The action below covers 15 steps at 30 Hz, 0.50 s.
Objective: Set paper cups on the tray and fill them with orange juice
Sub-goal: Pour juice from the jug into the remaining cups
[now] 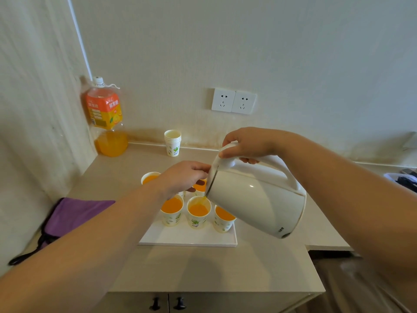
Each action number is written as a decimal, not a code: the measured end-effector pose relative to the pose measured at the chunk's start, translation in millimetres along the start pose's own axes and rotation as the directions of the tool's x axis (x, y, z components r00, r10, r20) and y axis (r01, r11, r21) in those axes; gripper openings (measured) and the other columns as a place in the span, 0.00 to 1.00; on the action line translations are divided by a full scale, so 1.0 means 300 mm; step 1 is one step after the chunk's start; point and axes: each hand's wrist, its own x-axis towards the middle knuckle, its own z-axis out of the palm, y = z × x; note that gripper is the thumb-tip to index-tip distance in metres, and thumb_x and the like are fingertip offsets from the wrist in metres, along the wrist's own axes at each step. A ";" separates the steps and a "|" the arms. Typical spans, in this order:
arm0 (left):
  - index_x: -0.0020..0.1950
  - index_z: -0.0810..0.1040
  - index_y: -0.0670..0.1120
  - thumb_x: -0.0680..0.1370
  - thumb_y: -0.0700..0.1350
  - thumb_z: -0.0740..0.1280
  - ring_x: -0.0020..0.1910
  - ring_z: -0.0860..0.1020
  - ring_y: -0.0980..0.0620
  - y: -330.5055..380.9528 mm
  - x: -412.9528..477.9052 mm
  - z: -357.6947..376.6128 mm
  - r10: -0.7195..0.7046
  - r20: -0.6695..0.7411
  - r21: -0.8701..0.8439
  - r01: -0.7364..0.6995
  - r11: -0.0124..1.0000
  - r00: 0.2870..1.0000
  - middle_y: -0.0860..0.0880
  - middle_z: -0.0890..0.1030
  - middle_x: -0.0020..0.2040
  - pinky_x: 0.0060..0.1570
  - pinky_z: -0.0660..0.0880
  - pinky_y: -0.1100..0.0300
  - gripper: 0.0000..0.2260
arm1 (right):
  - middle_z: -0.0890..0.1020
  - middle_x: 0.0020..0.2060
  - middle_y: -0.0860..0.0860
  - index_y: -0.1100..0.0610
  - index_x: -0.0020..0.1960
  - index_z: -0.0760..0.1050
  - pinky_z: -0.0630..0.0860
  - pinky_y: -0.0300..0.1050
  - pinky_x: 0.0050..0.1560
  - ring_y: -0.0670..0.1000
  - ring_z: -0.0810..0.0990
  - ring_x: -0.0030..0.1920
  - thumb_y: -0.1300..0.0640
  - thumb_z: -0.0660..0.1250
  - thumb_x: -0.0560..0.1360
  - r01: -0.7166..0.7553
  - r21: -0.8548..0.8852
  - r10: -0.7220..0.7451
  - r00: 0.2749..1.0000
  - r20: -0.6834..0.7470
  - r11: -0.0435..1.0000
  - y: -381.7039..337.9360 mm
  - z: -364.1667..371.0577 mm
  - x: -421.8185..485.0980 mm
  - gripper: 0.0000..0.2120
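Your arms [90, 233] over the worktop [203, 267], kettle [255, 199] tilted.
Right grip [248, 144] clasps handle [282, 166]; left grip [182, 177] pinches lid [216, 163], spout [206, 196] over cup [198, 212].

"鲜果橙" on the orange juice bottle [105, 114]

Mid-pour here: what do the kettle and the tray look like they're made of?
The kettle: likely glossy white plastic, judging by the sharp highlight on its smooth body. The tray: smooth white, matte-looking, thin flat edge; plastic or coated board, cannot tell which.
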 end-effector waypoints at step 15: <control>0.54 0.77 0.60 0.80 0.42 0.60 0.55 0.78 0.54 0.003 0.001 0.005 0.011 -0.015 -0.036 -0.012 0.999 1.000 0.55 0.80 0.56 0.58 0.76 0.54 0.13 | 0.78 0.31 0.50 0.54 0.57 0.75 0.75 0.42 0.41 0.48 0.76 0.29 0.42 0.63 0.76 0.007 -0.026 -0.007 1.000 0.002 1.000 0.008 -0.010 0.002 0.18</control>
